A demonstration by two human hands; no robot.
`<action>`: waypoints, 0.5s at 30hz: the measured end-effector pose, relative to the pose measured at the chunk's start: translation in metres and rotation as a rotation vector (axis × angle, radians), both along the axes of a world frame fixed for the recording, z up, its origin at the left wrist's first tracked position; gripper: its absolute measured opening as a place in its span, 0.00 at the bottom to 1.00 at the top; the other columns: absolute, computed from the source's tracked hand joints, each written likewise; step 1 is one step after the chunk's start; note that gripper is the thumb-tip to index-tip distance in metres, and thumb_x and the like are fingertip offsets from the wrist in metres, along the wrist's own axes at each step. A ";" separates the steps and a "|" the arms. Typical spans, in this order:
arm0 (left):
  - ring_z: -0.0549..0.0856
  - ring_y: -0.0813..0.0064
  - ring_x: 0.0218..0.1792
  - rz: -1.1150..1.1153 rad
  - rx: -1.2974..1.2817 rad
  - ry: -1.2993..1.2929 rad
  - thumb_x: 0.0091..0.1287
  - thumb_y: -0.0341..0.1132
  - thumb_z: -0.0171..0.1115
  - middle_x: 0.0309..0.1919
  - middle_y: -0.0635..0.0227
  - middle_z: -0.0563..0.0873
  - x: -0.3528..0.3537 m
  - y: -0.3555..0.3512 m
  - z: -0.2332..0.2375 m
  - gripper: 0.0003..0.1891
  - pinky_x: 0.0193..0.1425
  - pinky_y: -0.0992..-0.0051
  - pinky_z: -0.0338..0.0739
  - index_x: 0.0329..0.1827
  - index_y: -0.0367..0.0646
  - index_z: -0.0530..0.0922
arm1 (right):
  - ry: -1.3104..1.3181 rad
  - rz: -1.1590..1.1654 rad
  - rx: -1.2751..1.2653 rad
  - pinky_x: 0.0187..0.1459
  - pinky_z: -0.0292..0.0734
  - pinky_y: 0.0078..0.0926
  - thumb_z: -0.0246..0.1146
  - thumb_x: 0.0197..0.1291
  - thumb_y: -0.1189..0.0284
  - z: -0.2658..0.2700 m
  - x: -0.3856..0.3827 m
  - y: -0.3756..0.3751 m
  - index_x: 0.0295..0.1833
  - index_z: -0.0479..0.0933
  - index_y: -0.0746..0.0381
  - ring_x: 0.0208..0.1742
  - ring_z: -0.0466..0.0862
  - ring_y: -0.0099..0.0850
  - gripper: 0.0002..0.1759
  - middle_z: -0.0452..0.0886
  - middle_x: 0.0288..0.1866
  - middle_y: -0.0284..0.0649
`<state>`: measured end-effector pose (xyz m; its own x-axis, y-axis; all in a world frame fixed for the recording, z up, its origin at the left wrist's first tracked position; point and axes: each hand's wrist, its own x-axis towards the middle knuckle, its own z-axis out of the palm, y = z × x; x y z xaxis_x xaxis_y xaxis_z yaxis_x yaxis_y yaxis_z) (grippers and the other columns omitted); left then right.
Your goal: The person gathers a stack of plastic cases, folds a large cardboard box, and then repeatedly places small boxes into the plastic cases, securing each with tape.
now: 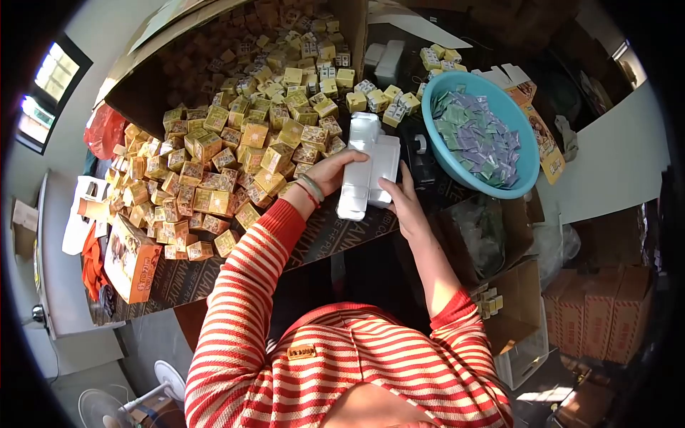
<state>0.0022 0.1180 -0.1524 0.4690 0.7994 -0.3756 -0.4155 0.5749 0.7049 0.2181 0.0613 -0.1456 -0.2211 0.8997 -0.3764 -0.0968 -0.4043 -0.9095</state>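
Observation:
Over the front part of the table, I have two white plastic trays between my hands. The longer white tray [354,187] lies at the left, its long side pointing away from me, and overlaps the second white tray [386,158]. My left hand [330,171] grips the longer one from its left side, thumb over its top. Around the lower right edge of the second tray, my right hand [404,202] is closed, with some fingers hidden beneath. Small yellow printed boxes [273,158] lie heaped just beyond my left hand.
A large cardboard box [143,78] on its side spills many small boxes. At the right, a blue basin [529,153] holds green and purple packets. An orange printed box [132,260] stands front left. More white trays [389,63] sit at the back. An open carton [517,307] is lower right.

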 end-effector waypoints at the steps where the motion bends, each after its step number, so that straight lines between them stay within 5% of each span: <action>1: 0.86 0.65 0.57 0.014 0.059 0.070 0.69 0.41 0.70 0.58 0.60 0.86 0.000 0.006 0.000 0.29 0.66 0.63 0.80 0.70 0.37 0.74 | 0.098 -0.084 0.051 0.71 0.70 0.46 0.67 0.71 0.59 0.000 -0.010 -0.003 0.90 0.40 0.53 0.76 0.71 0.38 0.54 0.69 0.78 0.45; 4: 0.83 0.63 0.61 0.165 0.240 0.312 0.67 0.42 0.70 0.64 0.51 0.82 0.010 0.009 0.012 0.41 0.65 0.65 0.79 0.79 0.32 0.63 | 0.219 -0.296 0.098 0.70 0.71 0.34 0.70 0.69 0.61 -0.013 -0.035 0.008 0.87 0.45 0.65 0.72 0.74 0.37 0.53 0.69 0.76 0.52; 7: 0.82 0.59 0.63 0.322 0.409 0.600 0.65 0.44 0.71 0.71 0.41 0.77 0.005 0.015 0.007 0.56 0.64 0.67 0.79 0.86 0.29 0.45 | 0.164 -0.266 0.066 0.69 0.69 0.44 0.69 0.69 0.58 -0.026 -0.046 0.035 0.89 0.42 0.57 0.76 0.70 0.40 0.55 0.65 0.80 0.48; 9: 0.74 0.59 0.74 0.273 0.494 0.645 0.70 0.43 0.69 0.77 0.42 0.70 -0.004 0.014 0.013 0.52 0.75 0.69 0.70 0.87 0.30 0.45 | 0.144 -0.257 0.011 0.69 0.69 0.49 0.67 0.69 0.55 -0.004 -0.057 0.043 0.90 0.40 0.53 0.76 0.69 0.41 0.55 0.65 0.81 0.45; 11: 0.79 0.61 0.69 0.283 0.495 0.722 0.71 0.39 0.67 0.72 0.42 0.76 -0.002 0.008 0.027 0.47 0.71 0.69 0.74 0.85 0.29 0.50 | -0.062 -0.176 0.070 0.69 0.67 0.53 0.64 0.71 0.52 -0.013 -0.063 0.070 0.89 0.41 0.53 0.77 0.68 0.43 0.52 0.63 0.82 0.45; 15: 0.84 0.64 0.60 0.425 0.568 0.896 0.70 0.32 0.67 0.65 0.47 0.82 -0.001 0.031 -0.004 0.41 0.63 0.70 0.80 0.83 0.28 0.57 | -0.597 0.053 0.378 0.72 0.69 0.43 0.57 0.77 0.50 -0.013 -0.056 0.112 0.77 0.70 0.64 0.74 0.76 0.47 0.35 0.77 0.72 0.55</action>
